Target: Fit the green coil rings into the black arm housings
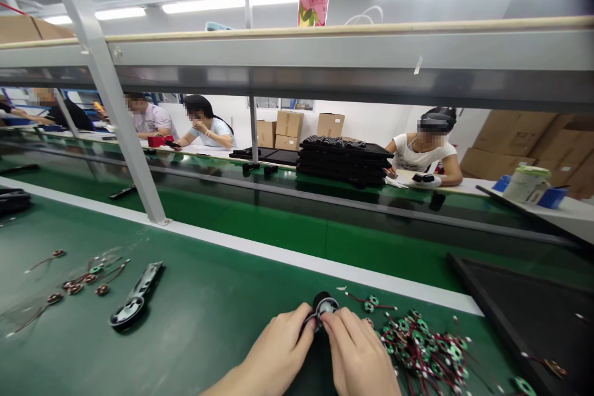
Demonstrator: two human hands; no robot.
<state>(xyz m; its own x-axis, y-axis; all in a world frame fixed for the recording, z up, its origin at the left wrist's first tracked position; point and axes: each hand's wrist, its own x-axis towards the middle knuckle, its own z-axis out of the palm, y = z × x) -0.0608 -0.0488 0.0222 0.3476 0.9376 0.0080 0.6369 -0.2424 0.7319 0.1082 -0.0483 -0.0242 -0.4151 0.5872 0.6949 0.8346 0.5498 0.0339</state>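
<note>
My left hand (278, 349) and my right hand (359, 352) meet at the bottom middle of the green bench mat (208, 322). Both pinch a small round black part with a shiny face (325, 305) between thumbs and fingertips. Just right of my right hand lies a heap of small green round boards with red wires (424, 346). A black elongated housing with a round end (134, 298) lies flat to the left, apart from both hands.
Several loose wired parts (78, 281) are scattered at the left. A black tray (529, 315) sits at the right. Beyond a white strip runs a green conveyor belt (278, 223) with stacked black trays (343, 158). Several people sit at the far side.
</note>
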